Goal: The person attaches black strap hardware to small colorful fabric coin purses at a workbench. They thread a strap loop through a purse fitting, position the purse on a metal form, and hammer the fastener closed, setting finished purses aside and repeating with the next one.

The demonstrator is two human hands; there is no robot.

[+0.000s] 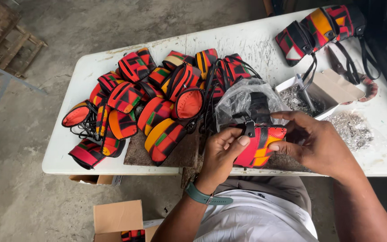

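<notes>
Red, orange and black patterned pouch (261, 145) pinched at the near desk (247, 45) edge between left hand (220, 154), thumb pressed by the black strap tab, and right hand (316, 143), fingers closed on the right end. Probably light, soft and pliable, best gripped at both ends near the seams. Beyond, a pile of pouches (144, 103), a plastic bag (247, 101) and a box of metal bits (307, 96).

Scuffed white table (113, 62) on grey concrete floor (32, 197); wooden pallet (10, 38) behind
</notes>
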